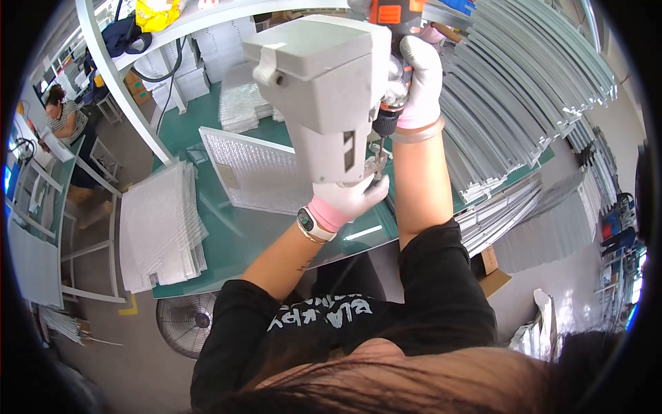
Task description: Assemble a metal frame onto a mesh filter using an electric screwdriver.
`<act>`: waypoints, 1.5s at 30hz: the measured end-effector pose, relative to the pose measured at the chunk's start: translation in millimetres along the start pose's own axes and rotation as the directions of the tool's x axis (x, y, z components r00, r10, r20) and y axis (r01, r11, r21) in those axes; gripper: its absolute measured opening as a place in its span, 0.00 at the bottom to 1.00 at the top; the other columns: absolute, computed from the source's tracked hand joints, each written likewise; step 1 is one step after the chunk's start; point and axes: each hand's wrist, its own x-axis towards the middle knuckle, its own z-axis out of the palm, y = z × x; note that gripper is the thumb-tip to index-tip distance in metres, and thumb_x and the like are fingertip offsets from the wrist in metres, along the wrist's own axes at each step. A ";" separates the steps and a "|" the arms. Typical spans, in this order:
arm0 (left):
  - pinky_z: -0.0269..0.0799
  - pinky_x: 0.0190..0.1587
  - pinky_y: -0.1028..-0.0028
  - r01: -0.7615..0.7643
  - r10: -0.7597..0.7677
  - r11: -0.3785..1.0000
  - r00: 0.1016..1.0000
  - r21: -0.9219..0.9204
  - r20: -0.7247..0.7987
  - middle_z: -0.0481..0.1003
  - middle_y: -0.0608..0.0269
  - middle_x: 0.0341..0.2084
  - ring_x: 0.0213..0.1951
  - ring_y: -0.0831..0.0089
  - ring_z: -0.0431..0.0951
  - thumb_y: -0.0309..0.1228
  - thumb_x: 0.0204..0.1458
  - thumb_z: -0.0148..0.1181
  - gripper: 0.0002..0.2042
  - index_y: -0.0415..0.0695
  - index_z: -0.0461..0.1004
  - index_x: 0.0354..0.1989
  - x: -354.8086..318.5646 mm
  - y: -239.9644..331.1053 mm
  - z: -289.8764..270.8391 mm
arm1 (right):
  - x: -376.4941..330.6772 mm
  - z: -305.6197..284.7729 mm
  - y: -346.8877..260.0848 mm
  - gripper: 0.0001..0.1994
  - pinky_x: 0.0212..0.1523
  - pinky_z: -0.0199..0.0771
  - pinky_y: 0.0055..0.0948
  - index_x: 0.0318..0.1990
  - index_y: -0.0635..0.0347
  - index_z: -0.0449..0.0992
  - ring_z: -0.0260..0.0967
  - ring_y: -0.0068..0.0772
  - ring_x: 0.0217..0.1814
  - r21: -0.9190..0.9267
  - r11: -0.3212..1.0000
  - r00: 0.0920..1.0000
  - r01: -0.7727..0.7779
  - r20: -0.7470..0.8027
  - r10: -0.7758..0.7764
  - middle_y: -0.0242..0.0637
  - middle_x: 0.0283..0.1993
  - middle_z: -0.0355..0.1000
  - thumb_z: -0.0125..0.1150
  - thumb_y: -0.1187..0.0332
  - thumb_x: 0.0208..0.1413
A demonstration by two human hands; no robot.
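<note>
My right hand, in a white and pink glove, wraps around an orange and black cordless drill. Below its black chuck, a thin bit points down toward a small metal piece. Beside the drill stands a tall grey lidded housing; whether the two are joined I cannot tell. My left hand, gloved alike, closes around the housing's lower end, its thumb near the bit's tip. Partly behind the housing, a white-framed panel with a textured face leans on the green table.
Stacked clear textured sheets overhang the table's left edge; more sheets lie at the back. Long metal profiles fill the right side. A white shelf spans the back, and a fan stands below. Another person sits far left.
</note>
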 end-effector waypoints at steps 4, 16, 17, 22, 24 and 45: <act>0.64 0.23 0.68 0.120 -0.107 0.972 0.991 -0.201 0.077 0.69 0.66 0.14 0.18 0.68 0.69 0.30 0.39 0.64 0.04 0.46 0.76 0.22 -3.1 -2.3 -5.2 | 6.2 5.7 9.4 0.28 0.14 0.54 0.15 0.56 0.69 0.63 0.53 0.14 0.14 0.111 0.993 0.998 -0.039 0.060 0.033 0.29 0.22 0.63 0.56 0.57 0.53; 0.72 0.42 0.63 -0.255 0.082 0.910 0.884 0.327 0.461 0.70 0.65 0.17 0.21 0.64 0.72 0.31 0.44 0.58 0.04 0.46 0.72 0.26 25.1 20.6 -39.9 | 8.1 -12.2 42.8 0.27 0.32 0.79 0.26 0.52 0.76 0.67 0.75 0.35 0.32 0.354 0.913 0.972 -0.203 0.188 0.143 0.48 0.38 0.74 0.60 0.64 0.46; 0.72 0.43 0.63 -0.242 0.088 0.915 0.900 0.322 0.426 0.70 0.65 0.17 0.22 0.64 0.72 0.31 0.44 0.58 0.04 0.46 0.72 0.27 16.4 21.3 -44.4 | 12.7 -13.9 42.8 0.26 0.34 0.81 0.29 0.50 0.77 0.69 0.76 0.37 0.33 0.513 0.802 0.889 -0.306 0.456 0.047 0.51 0.38 0.75 0.60 0.65 0.45; 0.71 0.47 0.62 -0.195 0.131 0.952 0.956 0.236 0.262 0.72 0.63 0.20 0.25 0.64 0.73 0.32 0.44 0.59 0.07 0.44 0.73 0.31 -12.6 0.5 -35.4 | -0.4 -3.0 31.8 0.28 0.36 0.81 0.29 0.52 0.76 0.68 0.78 0.38 0.37 0.414 0.897 0.975 -0.155 0.210 0.072 0.52 0.41 0.75 0.60 0.65 0.45; 0.70 0.49 0.61 -0.174 0.134 0.964 0.971 0.203 0.197 0.72 0.63 0.21 0.26 0.63 0.74 0.32 0.44 0.59 0.09 0.43 0.73 0.33 -16.5 -10.8 -19.5 | -6.3 1.6 28.4 0.25 0.36 0.81 0.29 0.52 0.73 0.69 0.78 0.37 0.37 0.318 0.947 0.993 -0.039 0.118 0.001 0.49 0.41 0.76 0.59 0.65 0.48; 0.66 0.31 0.65 -0.212 0.261 0.961 0.500 -0.176 0.826 0.67 0.66 0.21 0.28 0.66 0.72 0.38 0.38 0.64 0.11 0.48 0.68 0.19 -157.5 19.7 -188.8 | 42.0 29.3 -18.5 0.09 0.23 0.72 0.20 0.45 0.54 0.68 0.68 0.23 0.25 0.241 0.956 0.974 0.166 0.114 -0.198 0.32 0.28 0.69 0.56 0.67 0.58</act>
